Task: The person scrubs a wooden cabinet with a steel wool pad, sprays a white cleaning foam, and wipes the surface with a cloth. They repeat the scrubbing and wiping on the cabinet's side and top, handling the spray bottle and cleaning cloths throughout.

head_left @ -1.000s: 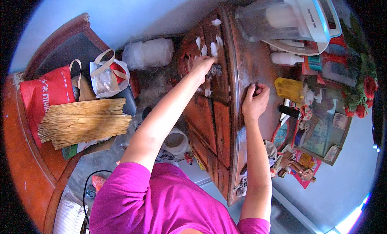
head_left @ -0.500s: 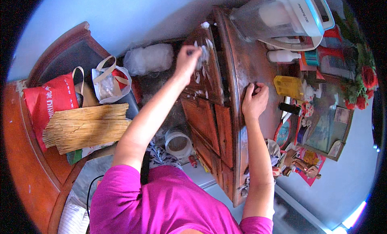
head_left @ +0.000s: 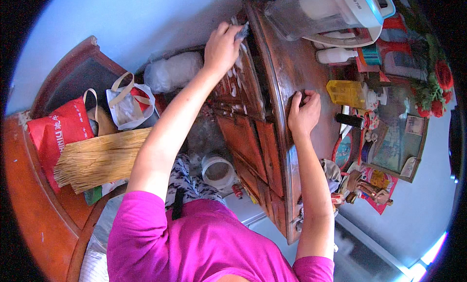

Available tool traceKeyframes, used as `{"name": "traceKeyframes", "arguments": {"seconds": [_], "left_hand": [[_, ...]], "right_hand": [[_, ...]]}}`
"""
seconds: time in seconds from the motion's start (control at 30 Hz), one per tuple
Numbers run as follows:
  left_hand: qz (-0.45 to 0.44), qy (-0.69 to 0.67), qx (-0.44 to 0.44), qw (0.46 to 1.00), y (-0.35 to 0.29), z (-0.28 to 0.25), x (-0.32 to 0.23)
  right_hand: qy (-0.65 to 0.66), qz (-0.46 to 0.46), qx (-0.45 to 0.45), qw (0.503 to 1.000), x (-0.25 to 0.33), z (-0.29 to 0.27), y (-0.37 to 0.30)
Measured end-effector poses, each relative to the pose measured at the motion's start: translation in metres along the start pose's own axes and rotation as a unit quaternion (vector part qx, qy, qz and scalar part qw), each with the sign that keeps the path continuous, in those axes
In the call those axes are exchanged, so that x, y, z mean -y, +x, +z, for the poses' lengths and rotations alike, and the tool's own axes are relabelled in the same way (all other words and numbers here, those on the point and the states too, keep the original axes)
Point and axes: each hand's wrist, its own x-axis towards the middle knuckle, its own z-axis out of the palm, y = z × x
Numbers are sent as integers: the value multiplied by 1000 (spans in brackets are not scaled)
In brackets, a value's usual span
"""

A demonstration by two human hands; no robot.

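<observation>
My left hand (head_left: 223,47) is closed around a small dark grey scrubber (head_left: 242,32), perhaps steel wool. It presses near the upper far corner of the wooden drawer front (head_left: 249,70), where white suds streak the surface. The drawer belongs to a reddish-brown wooden cabinet (head_left: 272,44) and sits slightly pulled out, a dark gap behind its front. On the cabinet top, close to its edge, rests my right hand (head_left: 305,115), its fingers loosely bent and thumb apart, with nothing visible in it.
A clear container with a white handle (head_left: 331,14), a white bottle (head_left: 335,55) and a yellow bottle (head_left: 346,93) stand on the cabinet. A white bucket (head_left: 217,172) is on the floor. At left are bundled straw sticks (head_left: 102,155) and a red bag (head_left: 58,131).
My left hand has moved up along the drawer front with the scrubber, toward its far corner. My right hand stays on the cabinet top. The whole view has shifted slightly.
</observation>
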Motion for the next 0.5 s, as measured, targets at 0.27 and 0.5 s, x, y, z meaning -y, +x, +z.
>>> {"name": "traceKeyframes", "arguments": {"seconds": [0.27,0.5], "left_hand": [[-67,-127,-8,990,-67,-6,14],[-77,-53,-19,995,36,-3,-2]], "right_hand": [[-13,-17,-11,1000,-1,1,3],[1,2,0,1000,2,0,1]]}}
